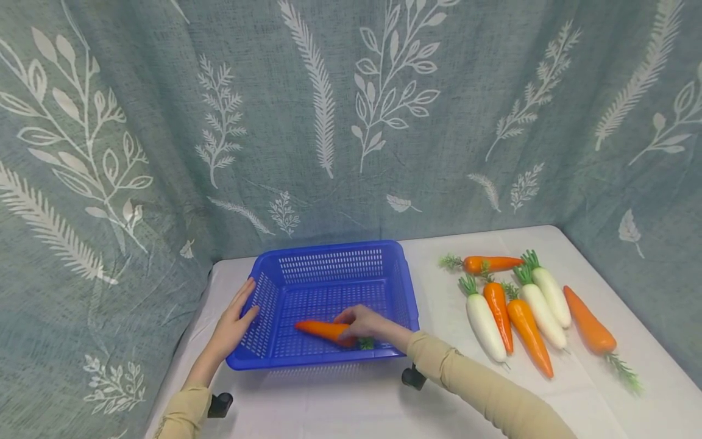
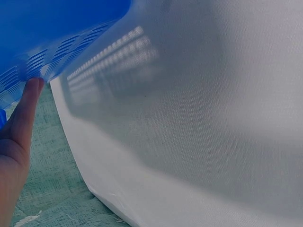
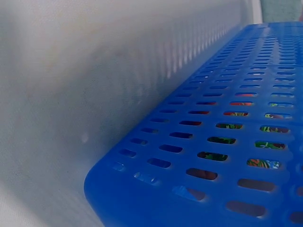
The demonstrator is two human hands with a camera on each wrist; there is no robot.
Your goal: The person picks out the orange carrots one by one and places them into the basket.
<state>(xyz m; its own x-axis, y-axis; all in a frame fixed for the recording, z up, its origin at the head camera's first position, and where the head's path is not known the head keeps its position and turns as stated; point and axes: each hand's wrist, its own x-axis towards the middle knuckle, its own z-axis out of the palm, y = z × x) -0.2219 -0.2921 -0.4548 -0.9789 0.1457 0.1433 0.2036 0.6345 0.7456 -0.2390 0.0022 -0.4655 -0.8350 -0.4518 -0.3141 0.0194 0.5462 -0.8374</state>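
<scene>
On my remote head view, I set 12 o'clock straight away from the wearer and centre the dial on the blue basket [image 1: 329,247]. The basket sits on the white tabletop [image 1: 329,402].

Right hand [image 1: 359,323]: inside the basket, toward 4 o'clock. I read the fingers and thumb as curled over the broad end of the orange carrot [image 1: 318,329], gripping it. The carrot lies in the part of the basket toward 6 o'clock, tip aimed between 9 and 10 o'clock, green tuft [image 1: 365,343] showing below the hand. (On my right wrist view, the slotted wall hides most of this; I see only orange and green through the slots.)

Left hand [image 1: 233,320]: at the 9 o'clock side of the basket. I read the fingers as extended, touching the outside of the wall, with the thumb spread apart over the rim.

Loose vegetables: toward 3 o'clock, well apart from the basket, I count four further carrots and three white radishes [image 1: 485,326]. The uppermost carrot [image 1: 490,263] points its tip to 3 o'clock; the outermost carrot [image 1: 589,323] points its tip to 11 o'clock.

Backdrop: a leaf-patterned curtain [image 1: 351,201] hangs beyond the tabletop at 12 o'clock.
</scene>
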